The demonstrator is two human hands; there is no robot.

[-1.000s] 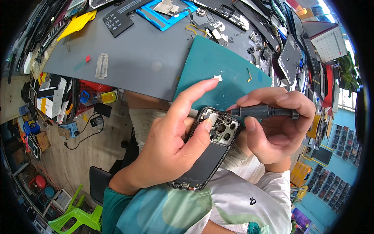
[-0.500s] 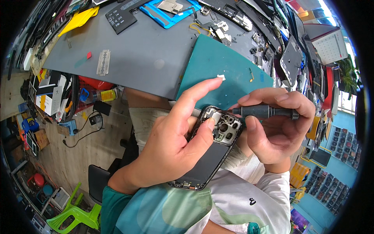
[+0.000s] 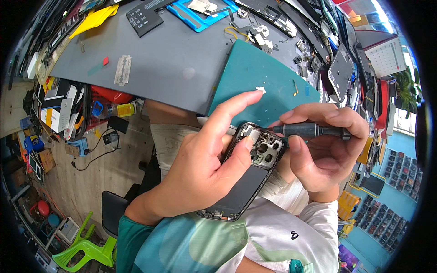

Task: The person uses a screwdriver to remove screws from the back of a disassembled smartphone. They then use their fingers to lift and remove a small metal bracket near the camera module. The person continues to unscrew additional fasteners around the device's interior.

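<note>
An opened smartphone [image 3: 243, 187], its inner parts and camera block showing, is tilted above my lap. My left hand [image 3: 205, 157] holds it by the upper left side, thumb pressed on the parts near the camera block, index finger stretched out toward the green mat. In my right hand [image 3: 330, 145], a dark screwdriver [image 3: 302, 130] lies almost level between thumb and fingers. Its tip points left at the phone's top edge beside the cameras; whether it touches a screw is too small to tell. A small white piece [image 3: 261, 89] lies by my left fingertip.
The green mat [image 3: 241, 68] rests on the grey table [image 3: 168, 63]. A razor blade [image 3: 123, 70], a black battery [image 3: 144, 22] and a blue frame [image 3: 196, 22] lie there. Loose metal parts [image 3: 260, 37] crowd the back right. A green chair [image 3: 88, 250] stands at lower left.
Both hands, the phone and the screwdriver keep nearly the same pose. The whole view has shifted very slightly.
</note>
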